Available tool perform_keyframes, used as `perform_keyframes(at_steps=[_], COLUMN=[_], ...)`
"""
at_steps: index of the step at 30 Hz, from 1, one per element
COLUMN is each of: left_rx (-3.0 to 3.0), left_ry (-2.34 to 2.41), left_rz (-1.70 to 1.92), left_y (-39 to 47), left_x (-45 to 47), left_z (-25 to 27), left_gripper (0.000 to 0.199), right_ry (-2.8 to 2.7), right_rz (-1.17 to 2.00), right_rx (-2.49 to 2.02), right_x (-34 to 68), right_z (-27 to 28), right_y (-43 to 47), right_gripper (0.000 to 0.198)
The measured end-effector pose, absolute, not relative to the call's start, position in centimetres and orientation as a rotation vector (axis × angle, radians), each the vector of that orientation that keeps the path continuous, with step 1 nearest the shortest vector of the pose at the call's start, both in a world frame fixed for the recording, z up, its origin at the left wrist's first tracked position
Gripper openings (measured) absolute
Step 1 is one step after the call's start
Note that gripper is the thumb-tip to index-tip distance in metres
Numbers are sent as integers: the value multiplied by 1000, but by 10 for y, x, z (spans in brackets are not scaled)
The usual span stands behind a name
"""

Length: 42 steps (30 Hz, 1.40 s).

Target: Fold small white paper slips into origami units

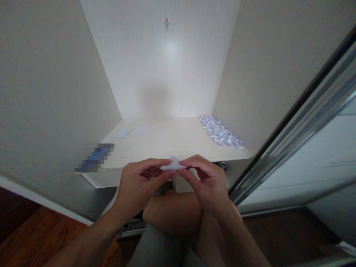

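Note:
Between my two hands is a small folded piece of white paper (172, 164), roughly triangular with its point upward. My left hand (144, 178) pinches its left side between thumb and fingers. On the right side, my right hand (207, 180) pinches it the same way, and the two thumbs nearly meet at its lower edge. The paper is held above the front edge of a white shelf (172, 139), over my lap. My fingertips cover parts of the folds.
Many small folded white papers (219, 131) lie heaped along the shelf's right side. At the back left are flat white sheets (122, 133) and a paler square sheet (140, 131). A blurred-out blue object (96, 157) lies at the left edge. Side walls and a metal door frame (292, 122) flank the shelf.

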<state>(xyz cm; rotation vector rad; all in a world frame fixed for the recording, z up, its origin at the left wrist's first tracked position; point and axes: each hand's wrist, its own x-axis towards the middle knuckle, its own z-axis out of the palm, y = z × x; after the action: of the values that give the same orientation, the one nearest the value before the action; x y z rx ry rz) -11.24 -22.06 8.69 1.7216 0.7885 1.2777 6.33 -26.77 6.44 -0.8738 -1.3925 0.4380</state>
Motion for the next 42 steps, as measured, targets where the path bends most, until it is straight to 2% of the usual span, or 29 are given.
perform_keyframes(at_steps=[6,13,19,29,35,42], left_rx=[1743,1789,1975,2040,1785,1712], left_ry=[616,545,553,636,658,703], left_rz=[1322,1319,1280,1316,1379,1284], left_y=[-224,-228,-228,-229,-233,-229], left_x=[-114,-114,-120,-121,-114,-114], left_z=[88,92,97,98,98,98], left_gripper=[16,16,15,8,18,8], right_ry=[-1433,-1569,-1612,-1572,-1324,-1168], right_rz=[385,169,115,241,589,735], right_rx=[-914,-984,-1004,-975,-862,-788], right_x=[59,55,55,51,45,39], right_z=[69,78,85,87,76,76], right_y=[-277,-285,-286,-283,-271,-267], right_gripper=[16,25,22,14,9,8])
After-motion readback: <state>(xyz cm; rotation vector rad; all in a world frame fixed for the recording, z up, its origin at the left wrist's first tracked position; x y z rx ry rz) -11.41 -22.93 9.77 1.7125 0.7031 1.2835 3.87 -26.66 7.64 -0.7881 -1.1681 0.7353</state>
